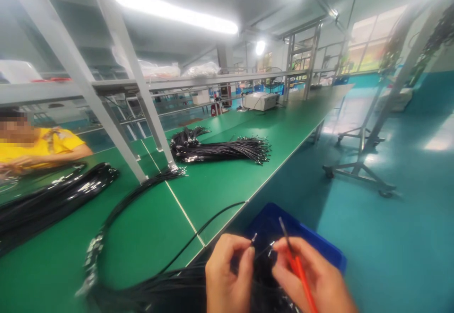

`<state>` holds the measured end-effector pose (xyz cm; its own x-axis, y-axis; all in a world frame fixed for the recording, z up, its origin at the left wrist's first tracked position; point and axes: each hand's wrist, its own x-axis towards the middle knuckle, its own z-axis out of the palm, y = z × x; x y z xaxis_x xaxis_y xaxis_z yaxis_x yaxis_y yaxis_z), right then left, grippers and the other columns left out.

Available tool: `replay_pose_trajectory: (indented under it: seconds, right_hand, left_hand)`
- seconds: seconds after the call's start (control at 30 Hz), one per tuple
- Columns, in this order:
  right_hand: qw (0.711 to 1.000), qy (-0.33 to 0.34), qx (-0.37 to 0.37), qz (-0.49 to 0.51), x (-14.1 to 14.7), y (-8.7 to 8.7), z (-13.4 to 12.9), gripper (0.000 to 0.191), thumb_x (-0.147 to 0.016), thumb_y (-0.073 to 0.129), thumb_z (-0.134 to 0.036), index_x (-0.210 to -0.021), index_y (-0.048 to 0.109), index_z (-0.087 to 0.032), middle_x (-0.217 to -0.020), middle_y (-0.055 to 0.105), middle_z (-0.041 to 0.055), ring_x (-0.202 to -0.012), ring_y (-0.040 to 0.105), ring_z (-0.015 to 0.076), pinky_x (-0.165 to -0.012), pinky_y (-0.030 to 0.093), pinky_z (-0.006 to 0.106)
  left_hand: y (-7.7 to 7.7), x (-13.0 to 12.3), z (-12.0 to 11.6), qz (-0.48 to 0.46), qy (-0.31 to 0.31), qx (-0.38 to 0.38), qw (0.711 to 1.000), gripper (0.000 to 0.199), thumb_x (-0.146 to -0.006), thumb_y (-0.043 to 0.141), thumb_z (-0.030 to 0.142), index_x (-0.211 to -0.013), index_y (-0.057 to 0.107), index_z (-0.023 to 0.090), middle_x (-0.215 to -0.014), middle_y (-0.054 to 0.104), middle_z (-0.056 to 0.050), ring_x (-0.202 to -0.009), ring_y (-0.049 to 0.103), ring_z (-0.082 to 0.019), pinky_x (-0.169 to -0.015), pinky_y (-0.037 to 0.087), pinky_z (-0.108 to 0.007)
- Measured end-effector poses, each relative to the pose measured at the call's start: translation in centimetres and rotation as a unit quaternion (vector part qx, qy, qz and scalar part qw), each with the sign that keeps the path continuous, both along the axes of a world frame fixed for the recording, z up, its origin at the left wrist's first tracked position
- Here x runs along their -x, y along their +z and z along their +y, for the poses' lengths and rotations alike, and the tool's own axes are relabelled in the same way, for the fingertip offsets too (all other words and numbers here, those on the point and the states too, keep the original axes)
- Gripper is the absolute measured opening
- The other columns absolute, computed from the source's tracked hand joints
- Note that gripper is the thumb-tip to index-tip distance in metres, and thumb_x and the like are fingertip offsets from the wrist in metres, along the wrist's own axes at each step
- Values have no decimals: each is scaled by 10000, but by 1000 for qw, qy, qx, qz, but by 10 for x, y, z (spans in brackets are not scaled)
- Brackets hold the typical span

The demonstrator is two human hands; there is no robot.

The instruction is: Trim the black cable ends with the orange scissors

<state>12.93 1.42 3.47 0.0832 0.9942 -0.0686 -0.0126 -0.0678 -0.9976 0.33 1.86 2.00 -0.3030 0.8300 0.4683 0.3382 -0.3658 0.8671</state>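
At the lower middle, my left hand (229, 268) is closed in a pinch on a black cable's end (253, 239), whose bright metal tip sticks up past the fingers. Just to its right, my right hand (314, 270) is wrapped round an orange-handled tool (301, 277) with a thin grey shaft pointing up. A small shiny metal piece (272, 245) shows at the right fingertips; whether it is pinched there I cannot tell. Below both hands lies a heap of black cables (152, 291), partly hidden by the left hand. The two hands are slightly apart.
A blue bin (319, 242) stands behind the hands, beside the green table (138, 242). Bundled black cables (223, 151) lie further back, near grey shelf posts (151, 76). A person in yellow (60, 145) sits at the left. A wheeled metal stand (358, 166) is on the right floor.
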Motion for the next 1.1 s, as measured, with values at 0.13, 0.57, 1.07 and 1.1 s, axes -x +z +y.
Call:
replay_pose_trajectory:
  seconds: [0.13,0.57,1.07,1.1]
  right_hand:
    - [990,-94,-107,8,10,6,9,202,-670,671,-306,-844,592,-241,-786,685,13,-704,642,184,-680,516,274]
    - [982,-115,-71,133,40,-1,-4,168,-670,669,-262,-817,591,-237,-697,654,-13,-659,649,169,-624,518,250]
    - [987,-15,-65,147,8,-12,15,287,-607,788,-378,-814,662,-225,-573,635,-9,-452,496,102,-419,373,197]
    - [987,-27,-52,149,8,-10,14,300,-605,793,-373,-827,656,-224,-580,637,-11,-458,489,97,-425,366,193]
  left_hand:
    - [0,-4,-4,24,-26,3,999,117,-773,589,203,-661,621,212,-612,600,21,-572,536,-140,-556,410,-223]
    - [6,-5,-10,-26,-42,90,995,162,-788,566,277,-659,625,200,-621,628,1,-591,564,-158,-564,416,-238]
    - [9,18,3,-338,-277,228,870,147,-737,635,279,-689,564,160,-533,529,31,-475,438,-92,-513,367,-212]
    - [8,19,2,-307,-269,222,885,148,-747,631,285,-697,560,164,-544,532,31,-488,452,-97,-521,379,-213]
